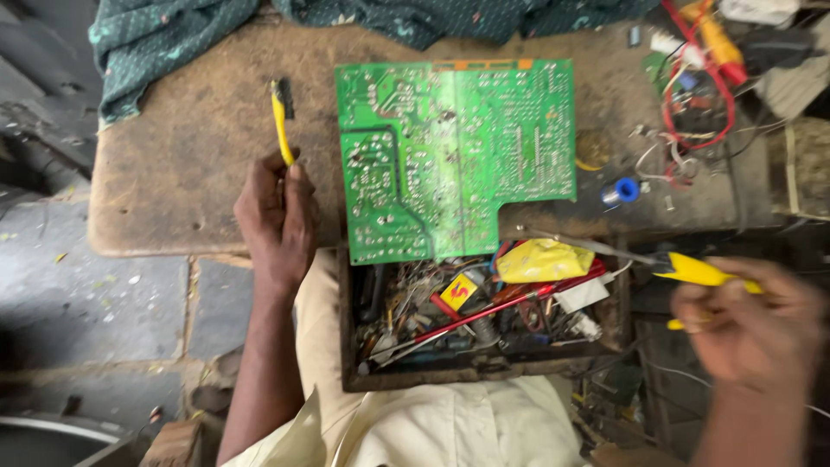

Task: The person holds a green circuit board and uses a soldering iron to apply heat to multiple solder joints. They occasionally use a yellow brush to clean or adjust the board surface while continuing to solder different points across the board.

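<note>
Head view, only one I have. Left hand [277, 220] sits at the near edge of the worktop [173, 182], fingers closed around the handle of a yellow brush [281, 130]. I read it as a toothbrush-type brush: dark bristle head up at the far end, turned toward the board. Held upright like that, the bristles stay off the dusty surface and stand ready beside the board.

Green circuit board [454, 151] lies flat, solder side up, mid-worktop, just right of the brush. Its near edge overhangs the open drawer [484, 372], probably to keep the solder joints close to the person and in the light.

Right hand [748, 324] is off to the right, blurred, below worktop level. Fingers are clamped on a yellow-handled tool [705, 272] with a thin metal shaft pointing left toward the drawer; looks like a soldering iron, but I cannot tell for sure. It is held clear of the board, well apart from it.

The drawer is full of clutter: a red-handled tool [501, 307], a yellow plastic bag [545, 259], loose wires. It is pulled out over the lap so parts stay within reach.

On the worktop right of the board: a blue solder spool [624, 190], tangled red wires [700, 104]. A dark green cloth [173, 35] is bunched at the far edge.
</note>
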